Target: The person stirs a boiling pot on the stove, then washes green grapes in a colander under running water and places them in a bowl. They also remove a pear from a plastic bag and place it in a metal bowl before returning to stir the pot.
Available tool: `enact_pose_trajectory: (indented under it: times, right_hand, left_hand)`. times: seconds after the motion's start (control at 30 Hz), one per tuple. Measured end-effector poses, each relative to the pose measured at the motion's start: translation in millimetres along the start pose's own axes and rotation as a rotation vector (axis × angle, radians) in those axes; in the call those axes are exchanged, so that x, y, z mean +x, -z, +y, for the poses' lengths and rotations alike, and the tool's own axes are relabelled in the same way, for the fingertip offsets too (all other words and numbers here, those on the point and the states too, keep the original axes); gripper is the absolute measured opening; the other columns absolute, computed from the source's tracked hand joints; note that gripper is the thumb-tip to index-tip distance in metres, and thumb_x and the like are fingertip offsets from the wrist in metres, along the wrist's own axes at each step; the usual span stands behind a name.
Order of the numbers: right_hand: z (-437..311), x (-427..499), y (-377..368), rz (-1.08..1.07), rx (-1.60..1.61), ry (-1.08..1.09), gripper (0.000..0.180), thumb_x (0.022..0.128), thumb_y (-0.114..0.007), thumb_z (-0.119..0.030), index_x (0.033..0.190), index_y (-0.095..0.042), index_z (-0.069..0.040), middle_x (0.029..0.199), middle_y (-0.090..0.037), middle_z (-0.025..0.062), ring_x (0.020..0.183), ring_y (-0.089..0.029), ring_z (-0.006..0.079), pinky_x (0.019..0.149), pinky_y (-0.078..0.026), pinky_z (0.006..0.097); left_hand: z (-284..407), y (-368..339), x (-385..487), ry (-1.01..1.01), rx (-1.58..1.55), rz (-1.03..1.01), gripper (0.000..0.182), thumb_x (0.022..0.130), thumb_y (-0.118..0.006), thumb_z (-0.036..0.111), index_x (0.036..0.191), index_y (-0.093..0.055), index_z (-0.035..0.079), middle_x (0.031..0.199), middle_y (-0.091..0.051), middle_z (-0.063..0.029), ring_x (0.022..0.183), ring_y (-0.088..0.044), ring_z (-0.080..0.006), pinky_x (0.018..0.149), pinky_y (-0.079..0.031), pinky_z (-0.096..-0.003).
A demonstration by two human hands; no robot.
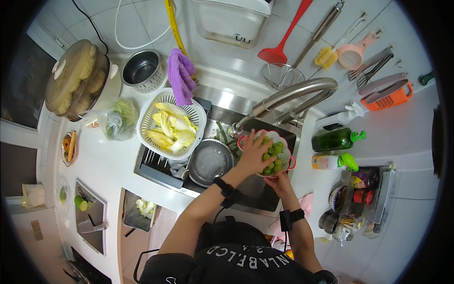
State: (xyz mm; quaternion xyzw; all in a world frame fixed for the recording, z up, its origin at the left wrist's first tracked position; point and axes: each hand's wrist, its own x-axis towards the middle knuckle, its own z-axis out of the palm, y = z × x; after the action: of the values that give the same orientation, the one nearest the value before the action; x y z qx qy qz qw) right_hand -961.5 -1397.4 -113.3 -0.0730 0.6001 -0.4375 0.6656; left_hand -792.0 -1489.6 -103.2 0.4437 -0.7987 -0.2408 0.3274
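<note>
Green grapes (278,146) fill part of a white scalloped bowl with a red rim and handles (293,163), held over the right part of the sink. My left hand (252,154) lies across the grapes and the bowl's left side, palm down, fingers spread. From below, my right hand (278,184) grips the bowl's near edge; its lower fingers are hidden under the bowl. Just left of the bowl is the curved metal faucet's spout (236,130). A round metal pan (211,162) sits in the sink, with green vegetable stalks (222,132) behind it.
A white colander (142,122) with napa cabbage leaves stands over the sink's left side, beside a purple cloth (181,76). Bagged greens (122,119) lie farther left. A cutting board (95,227) holds a cleaver (91,224). Pump and spray bottles (333,139) line the right counter.
</note>
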Motion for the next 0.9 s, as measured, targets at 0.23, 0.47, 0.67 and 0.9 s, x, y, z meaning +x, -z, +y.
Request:
enact_pose_trajectory:
  times: [0.23, 0.47, 0.67, 0.9]
  right_hand:
    - [74.4, 30.2, 9.8, 0.039, 0.275, -0.096, 0.045, 0.084, -0.046, -0.001, 0.128, -0.040, -0.006, 0.119, -0.054, 0.0131, 0.102, -0.059, 0.0270, 0.087, -0.052, 0.0447]
    - [71.7, 24.4, 13.1, 0.049, 0.263, -0.138, 0.044, 0.089, -0.046, -0.005, 0.132, -0.035, -0.013, 0.123, -0.052, 0.0108, 0.104, -0.059, 0.0264, 0.085, -0.054, 0.0441]
    - [67.0, 19.4, 21.1, -0.020, 0.185, -0.115, 0.046, 0.093, -0.042, -0.009, 0.137, -0.029, -0.016, 0.127, -0.048, 0.0104, 0.106, -0.058, 0.0249, 0.083, -0.055, 0.0437]
    - [64.1, 6.0, 28.2, -0.080, 0.189, -0.088, 0.050, 0.092, -0.042, -0.008, 0.139, -0.026, -0.014, 0.127, -0.047, 0.0109, 0.104, -0.059, 0.0259, 0.078, -0.057, 0.0424]
  left_hand:
    - [-117.7, 52.4, -104.0, 0.972, -0.385, -0.257, 0.047, 0.086, -0.061, 0.030, 0.120, -0.056, -0.002, 0.113, -0.062, -0.0233, 0.102, -0.061, -0.0349, 0.086, -0.048, -0.0372]
    - [-176.1, 28.6, -184.6, 1.618, -0.531, -0.082, 0.060, 0.082, -0.063, 0.034, 0.127, -0.051, -0.004, 0.113, -0.063, -0.0186, 0.100, -0.061, -0.0322, 0.083, -0.046, -0.0373]
    - [-188.8, 11.7, -193.9, 1.705, -0.567, 0.015, 0.034, 0.082, -0.057, 0.020, 0.108, -0.055, -0.002, 0.100, -0.061, -0.0143, 0.080, -0.063, -0.0256, 0.059, -0.051, -0.0393]
    - [-118.4, 45.8, -138.8, 1.316, -0.567, 0.014, 0.023, 0.084, -0.058, 0.010, 0.096, -0.051, -0.008, 0.075, -0.060, -0.0130, 0.060, -0.065, -0.0208, 0.051, -0.058, -0.0318]
